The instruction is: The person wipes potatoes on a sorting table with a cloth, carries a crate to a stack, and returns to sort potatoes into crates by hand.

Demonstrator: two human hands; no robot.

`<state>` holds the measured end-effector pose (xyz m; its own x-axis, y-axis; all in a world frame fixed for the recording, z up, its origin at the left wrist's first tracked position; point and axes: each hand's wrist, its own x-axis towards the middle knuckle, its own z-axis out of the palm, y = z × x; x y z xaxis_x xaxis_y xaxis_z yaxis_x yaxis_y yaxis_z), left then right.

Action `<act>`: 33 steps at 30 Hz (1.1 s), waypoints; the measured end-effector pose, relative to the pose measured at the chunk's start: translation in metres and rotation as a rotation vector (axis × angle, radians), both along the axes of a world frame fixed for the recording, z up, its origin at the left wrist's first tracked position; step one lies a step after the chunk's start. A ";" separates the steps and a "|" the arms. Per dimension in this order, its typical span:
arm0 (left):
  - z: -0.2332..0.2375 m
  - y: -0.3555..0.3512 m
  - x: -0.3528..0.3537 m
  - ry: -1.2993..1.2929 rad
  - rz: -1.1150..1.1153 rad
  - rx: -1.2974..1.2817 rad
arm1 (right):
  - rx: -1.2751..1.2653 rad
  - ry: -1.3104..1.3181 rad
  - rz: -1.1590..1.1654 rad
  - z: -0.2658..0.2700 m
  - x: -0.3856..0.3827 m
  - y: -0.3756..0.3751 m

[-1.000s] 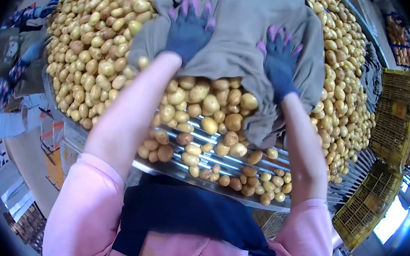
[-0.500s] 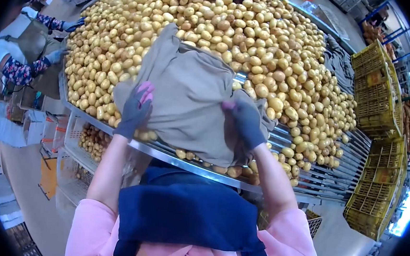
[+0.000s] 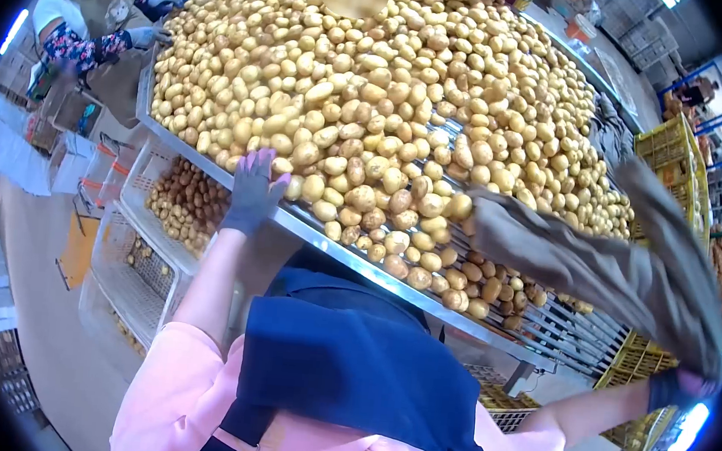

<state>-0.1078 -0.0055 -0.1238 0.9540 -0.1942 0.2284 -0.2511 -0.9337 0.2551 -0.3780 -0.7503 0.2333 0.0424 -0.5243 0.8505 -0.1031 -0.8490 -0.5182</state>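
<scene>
Gloved in grey with pink fingertips, my left hand rests at the near metal edge of the sorting table, beside the potatoes, fingers spread and holding nothing. Far out to the right, my right hand grips one end of a grey-brown cloth. The cloth stretches from that hand up and back over the right part of the table, blurred by motion. Its far end lies over potatoes and metal rollers. Potatoes cover most of the table in a thick layer.
Yellow crates are stacked at the right end. White plastic crates holding potatoes stand below the table on the left. At the far left a co-worker's gloved hand touches the potatoes. Another dark cloth lies along the far right edge.
The cloth, which was spread over the potatoes under both hands, has been pulled to the right by my right hand. My left hand has let go of it, and the potatoes beneath now show.
</scene>
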 end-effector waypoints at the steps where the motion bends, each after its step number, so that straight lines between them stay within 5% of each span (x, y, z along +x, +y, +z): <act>1: 0.002 -0.001 0.000 -0.005 -0.003 -0.017 | 0.087 0.016 0.023 -0.015 -0.030 -0.021; 4: 0.009 -0.009 0.001 0.002 0.043 -0.054 | 0.384 0.189 0.312 -0.105 -0.109 -0.068; 7: 0.006 -0.016 -0.001 -0.023 0.082 -0.162 | 0.142 1.422 -0.843 -0.161 -0.044 0.060; 8: 0.004 -0.022 -0.003 -0.044 0.105 -0.253 | 0.178 1.169 -0.442 -0.190 -0.037 0.064; 9: 0.001 -0.032 -0.004 0.065 0.124 -0.734 | 0.296 1.060 -0.114 -0.234 -0.028 0.046; 10: 0.009 -0.045 -0.010 0.130 0.081 -0.952 | 0.361 0.919 0.169 -0.219 0.022 0.133; 11: 0.015 -0.062 -0.015 0.346 0.187 -1.384 | 0.431 0.808 0.449 -0.268 0.040 0.136; 12: 0.035 -0.081 -0.022 0.340 0.067 -1.405 | 0.794 0.385 0.825 -0.275 0.084 0.204; 13: 0.058 -0.098 -0.031 0.367 -0.168 -1.509 | 0.699 0.652 0.916 -0.286 0.113 0.238; 14: 0.049 -0.101 -0.020 0.370 -0.428 -1.288 | 0.793 0.617 1.113 -0.269 0.148 0.306; 15: 0.106 -0.114 -0.030 0.780 -0.271 -1.284 | 0.861 0.616 1.190 -0.270 0.172 0.355; 17: 0.117 -0.143 -0.041 0.975 -0.415 -1.658 | 1.004 0.667 1.454 -0.257 0.191 0.425; 19: 0.128 -0.152 -0.052 1.010 -0.565 -1.850 | 1.001 0.492 1.618 -0.256 0.202 0.464; 20: 0.123 -0.151 -0.056 0.961 -0.602 -1.956 | 0.972 0.632 1.599 -0.264 0.211 0.462; 22: 0.098 -0.143 -0.059 1.016 -0.641 -2.114 | 0.526 0.653 1.515 -0.272 0.223 0.468; 24: 0.115 -0.134 -0.068 0.719 -0.649 -2.005 | 0.133 0.936 1.097 -0.289 0.246 0.475; 25: 0.136 -0.120 -0.072 0.844 -0.728 -2.028 | 0.302 0.464 1.149 -0.297 0.263 0.484; 27: 0.128 -0.100 -0.091 0.893 -0.716 -2.136 | 1.154 0.400 1.333 -0.257 0.290 0.451; 28: 0.121 -0.091 -0.095 0.982 -0.717 -2.222 | 1.187 0.424 1.262 -0.247 0.303 0.437; 30: 0.102 -0.073 -0.085 0.744 -0.890 -2.181 | 0.863 0.738 1.538 -0.240 0.309 0.424; 32: 0.091 -0.074 -0.065 0.859 -0.483 -2.377 | 0.782 0.698 1.701 -0.242 0.294 0.464; 33: 0.118 -0.076 -0.060 0.585 -0.629 -1.878 | 0.714 0.774 1.606 -0.233 0.277 0.494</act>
